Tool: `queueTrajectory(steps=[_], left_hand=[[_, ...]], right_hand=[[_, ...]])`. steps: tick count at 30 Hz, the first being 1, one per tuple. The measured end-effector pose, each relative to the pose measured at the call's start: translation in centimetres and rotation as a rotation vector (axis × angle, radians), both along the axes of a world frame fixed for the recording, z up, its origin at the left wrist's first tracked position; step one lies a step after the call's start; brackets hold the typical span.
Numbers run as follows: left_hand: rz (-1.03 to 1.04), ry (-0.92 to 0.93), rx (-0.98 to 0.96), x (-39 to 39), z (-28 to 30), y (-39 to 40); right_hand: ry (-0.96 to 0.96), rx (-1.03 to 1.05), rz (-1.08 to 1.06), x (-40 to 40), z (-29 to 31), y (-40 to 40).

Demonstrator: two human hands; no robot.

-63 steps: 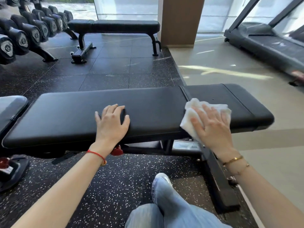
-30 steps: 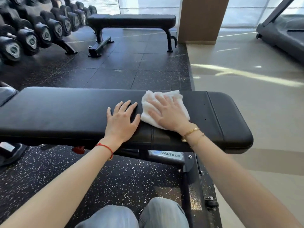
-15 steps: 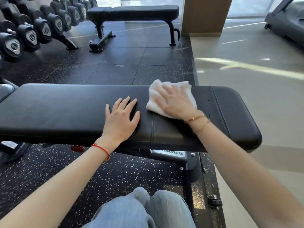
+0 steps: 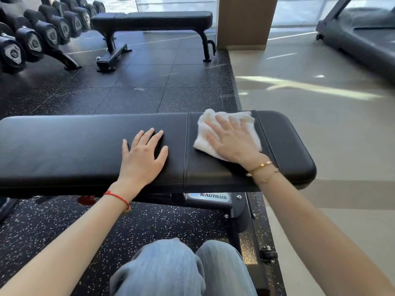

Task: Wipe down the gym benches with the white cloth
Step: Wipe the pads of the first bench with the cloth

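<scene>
A long black padded bench [image 4: 64, 146] runs across the view in front of me. On its shorter right-hand pad lies the white cloth [image 4: 204, 137], crumpled flat. My right hand [image 4: 233, 139] presses on the cloth with straight, spread fingers. My left hand [image 4: 143, 154] rests flat on the long pad just left of the seam, fingers spread and holding nothing. A second black bench [image 4: 154, 19] stands farther back on the dark floor.
A rack of black dumbbells [image 4: 32, 41] lines the far left. A brown pillar [image 4: 243, 20] stands behind the far bench, and a treadmill [image 4: 359, 39] sits at the far right on the pale floor. My knees in jeans [image 4: 179, 270] are below the bench frame.
My right hand has slid the cloth rightward from the seam onto the short pad. My left hand has stayed on the long pad.
</scene>
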State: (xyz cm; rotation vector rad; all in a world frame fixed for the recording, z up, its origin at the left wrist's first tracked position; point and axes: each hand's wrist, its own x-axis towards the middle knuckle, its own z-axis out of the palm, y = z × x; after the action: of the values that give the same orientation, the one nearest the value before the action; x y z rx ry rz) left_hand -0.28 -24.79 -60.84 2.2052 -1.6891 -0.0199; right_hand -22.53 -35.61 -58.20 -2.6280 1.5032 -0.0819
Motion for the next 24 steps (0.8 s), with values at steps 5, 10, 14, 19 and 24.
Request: queueTrajectory(steps=[5, 10, 14, 19, 24], left_hand=[[0.026, 0.027, 0.030, -0.9, 0.8, -0.3], [-0.022, 0.024, -0.021, -3.0, 1.4, -1.1], [-0.038, 0.038, 0.007, -4.1, 1.0, -1.5], [-0.033, 0.020, -0.017, -4.1, 0.1, -1.4], [-0.022, 0.001, -0.023, -4.3, 0.0, -1.4]], right_hand=[[-0.058, -0.034, 0.153, -0.6, -0.8, 5.3], [-0.021, -0.139, -0.060, -7.7, -1.3, 6.2], [-0.082, -0.003, -0.203, -9.1, -0.3, 1.0], [-0.076, -0.029, -0.152, -8.5, -0.8, 2.9], [-0.133, -0.033, -0.041, -9.7, -1.4, 6.7]])
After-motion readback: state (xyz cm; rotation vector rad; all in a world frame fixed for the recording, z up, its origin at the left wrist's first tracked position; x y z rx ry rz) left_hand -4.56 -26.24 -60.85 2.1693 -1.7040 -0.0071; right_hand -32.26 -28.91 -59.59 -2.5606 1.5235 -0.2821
